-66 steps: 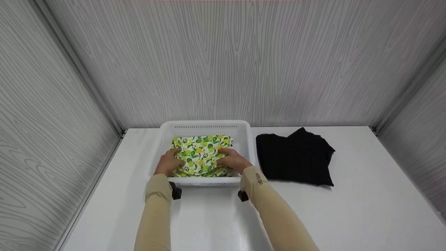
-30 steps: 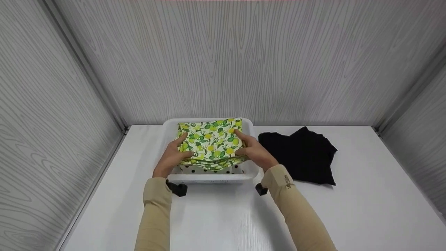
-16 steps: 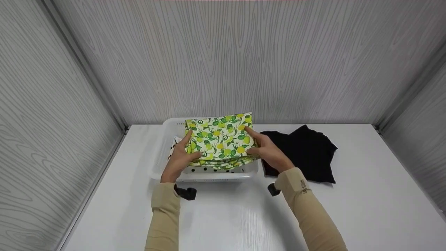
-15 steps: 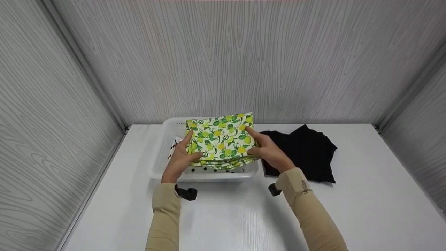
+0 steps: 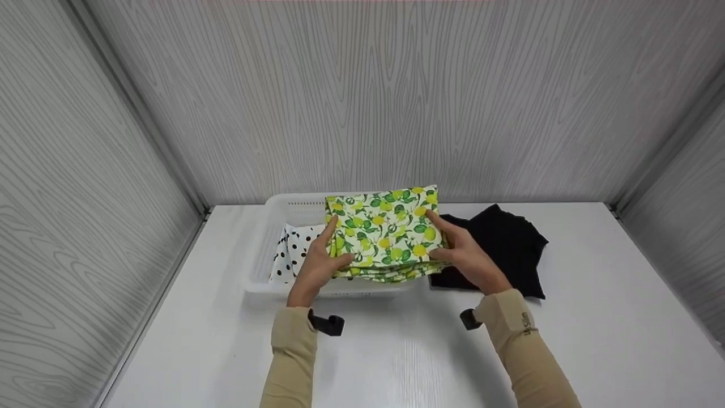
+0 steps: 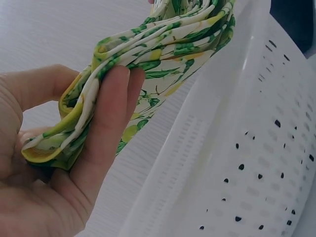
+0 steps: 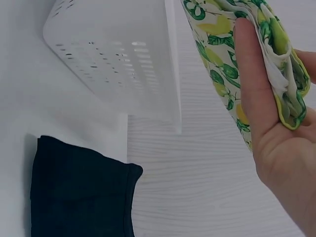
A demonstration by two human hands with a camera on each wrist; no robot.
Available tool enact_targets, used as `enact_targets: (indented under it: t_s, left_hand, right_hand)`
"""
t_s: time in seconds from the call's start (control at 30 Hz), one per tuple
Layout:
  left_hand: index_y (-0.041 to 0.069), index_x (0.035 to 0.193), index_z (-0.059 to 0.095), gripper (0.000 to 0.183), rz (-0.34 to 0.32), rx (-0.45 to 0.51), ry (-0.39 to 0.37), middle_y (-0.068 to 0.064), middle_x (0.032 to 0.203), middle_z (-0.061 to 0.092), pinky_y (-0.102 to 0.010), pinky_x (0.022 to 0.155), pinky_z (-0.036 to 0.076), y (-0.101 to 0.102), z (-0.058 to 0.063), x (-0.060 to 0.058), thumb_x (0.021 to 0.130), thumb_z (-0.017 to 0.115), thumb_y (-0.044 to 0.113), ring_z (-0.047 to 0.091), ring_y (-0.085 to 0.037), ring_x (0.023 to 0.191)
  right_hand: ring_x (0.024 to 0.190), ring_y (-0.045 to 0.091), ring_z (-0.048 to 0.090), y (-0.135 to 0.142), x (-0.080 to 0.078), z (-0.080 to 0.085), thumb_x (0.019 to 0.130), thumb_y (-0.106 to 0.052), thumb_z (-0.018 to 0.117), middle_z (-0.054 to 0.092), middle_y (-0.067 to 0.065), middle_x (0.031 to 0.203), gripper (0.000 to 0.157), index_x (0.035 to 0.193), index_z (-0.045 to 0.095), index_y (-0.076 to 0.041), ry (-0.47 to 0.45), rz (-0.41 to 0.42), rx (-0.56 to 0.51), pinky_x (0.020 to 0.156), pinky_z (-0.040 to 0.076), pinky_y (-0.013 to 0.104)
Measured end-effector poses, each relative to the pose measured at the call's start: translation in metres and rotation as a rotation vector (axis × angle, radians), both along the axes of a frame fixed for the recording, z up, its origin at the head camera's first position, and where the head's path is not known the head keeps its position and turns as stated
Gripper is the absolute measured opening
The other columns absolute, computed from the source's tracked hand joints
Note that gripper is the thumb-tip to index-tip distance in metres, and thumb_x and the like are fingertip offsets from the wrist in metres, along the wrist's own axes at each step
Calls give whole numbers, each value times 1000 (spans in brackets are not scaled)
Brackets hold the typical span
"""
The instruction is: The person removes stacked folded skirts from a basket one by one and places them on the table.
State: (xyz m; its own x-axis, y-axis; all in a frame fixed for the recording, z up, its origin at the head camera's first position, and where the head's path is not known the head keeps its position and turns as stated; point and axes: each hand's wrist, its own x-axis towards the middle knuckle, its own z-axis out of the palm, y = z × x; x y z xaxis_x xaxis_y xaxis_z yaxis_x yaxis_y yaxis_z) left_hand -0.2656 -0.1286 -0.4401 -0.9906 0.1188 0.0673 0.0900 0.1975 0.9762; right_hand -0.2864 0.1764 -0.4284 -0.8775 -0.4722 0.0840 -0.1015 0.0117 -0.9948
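A folded cloth (image 5: 385,229) printed with lemons and green leaves is held up between both hands, in front of and above the basket's right part. My left hand (image 5: 320,263) pinches its left edge, thumb on top and fingers underneath; the left wrist view shows several fabric layers (image 6: 163,44) stacked in that grip. On the opposite edge my right hand (image 5: 467,255) pinches the same cloth, its fingers under the layers in the right wrist view. Whether it is a garment cannot be told. Below it, a white polka-dot cloth (image 5: 297,249) lies in the white plastic basket (image 5: 260,249), partly hidden.
Right of the basket a black folded cloth (image 5: 504,249) lies flat on the white table (image 5: 595,317), partly covered by my right hand. Grey wood-grain panels (image 5: 362,102) stand behind the table and on both sides.
Both hands have lifted the lemon-print cloth out of the basket and carried it to the right. The polka-dot cloth underneath has come into view. The black cloth has stayed put.
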Motion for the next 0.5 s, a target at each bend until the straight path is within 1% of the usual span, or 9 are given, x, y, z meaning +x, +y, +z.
enact_targets:
  t_s: [0.03, 0.1, 0.17, 0.23, 0.27, 0.33, 0.43, 0.5]
  left_hand:
    - [15, 163, 18, 90, -2, 5, 1, -10, 168, 13, -46, 103, 37, 3, 0, 1, 88, 67, 1, 18, -29, 149]
    - [14, 163, 19, 90, -8, 6, 7, -10, 168, 13, -48, 111, 31, 8, -1, 2, 88, 67, 2, 14, -29, 152]
    - [14, 163, 19, 90, -13, 0, 10, -10, 168, 14, -51, 118, 21, 12, -1, 3, 88, 68, 3, 9, -30, 153]
    - [14, 163, 19, 91, -21, 5, 11, -10, 168, 14, -52, 121, 15, 17, -1, 4, 88, 68, 3, 8, -30, 154]
    - [13, 163, 19, 90, -28, 8, 16, -11, 168, 14, -53, 121, 12, 18, -1, 5, 88, 69, 3, 6, -30, 154]
    - [12, 163, 20, 90, -41, 20, 21, -11, 168, 14, -53, 121, 10, 21, -1, 6, 89, 69, 3, 5, -30, 154]
    - [12, 163, 20, 89, -58, 32, 23, -10, 168, 14, -53, 121, 11, 26, -2, 8, 89, 69, 3, 4, -29, 154]
    - [12, 163, 20, 88, -67, 32, 28, -9, 168, 14, -53, 122, 11, 30, -3, 9, 90, 69, 4, 4, -28, 154]
  right_hand:
    - [126, 23, 53, 3, 2, 0, 94, 11, 53, 24, 2, 165, 82, 163, 18, -16, 5, 0, -4, 91, 52, 29]
    - [126, 25, 53, 9, 5, 0, 95, 12, 52, 24, 4, 165, 82, 163, 17, -16, 2, 7, -25, 91, 52, 29]
    - [125, 26, 54, 15, 9, -1, 95, 12, 53, 26, 6, 164, 82, 163, 18, -16, 1, 2, -37, 91, 53, 30]
    - [124, 27, 55, 21, 13, -2, 95, 12, 53, 29, 9, 162, 82, 163, 18, -17, -1, -9, -39, 91, 53, 30]
    - [124, 27, 55, 23, 15, -2, 95, 12, 54, 29, 9, 162, 82, 163, 18, -17, -2, -15, -38, 91, 53, 30]
    - [129, 25, 52, 28, 19, -3, 96, 12, 54, 24, 7, 165, 82, 163, 17, -18, 8, -24, -24, 93, 52, 30]
    - [135, 23, 47, 33, 23, -4, 96, 11, 53, 15, 3, 167, 82, 163, 16, -18, 21, -31, -11, 95, 51, 30]
    - [136, 22, 46, 37, 26, -4, 96, 12, 53, 13, 1, 168, 83, 163, 15, -18, 24, -40, -3, 95, 51, 29]
